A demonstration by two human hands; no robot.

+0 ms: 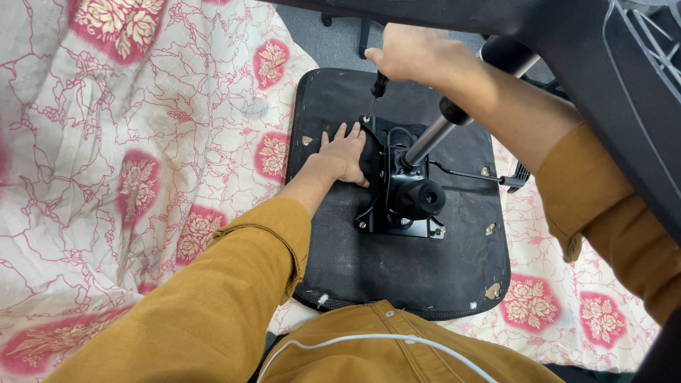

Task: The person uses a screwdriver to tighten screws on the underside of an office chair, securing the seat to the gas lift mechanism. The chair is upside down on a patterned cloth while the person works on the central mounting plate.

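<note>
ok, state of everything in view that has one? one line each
seat: upside down, lying flat on the floral cloth
mechanism plate: on the seat underside, screws visible at its corners
gas cylinder: standing in the plate, tilted toward the camera
lever: sticks out sideways to the right
screwdriver: tip on the plate's far-left corner screw
left hand: flat, pressing on the plate
right hand: closed on the screwdriver handle
</note>
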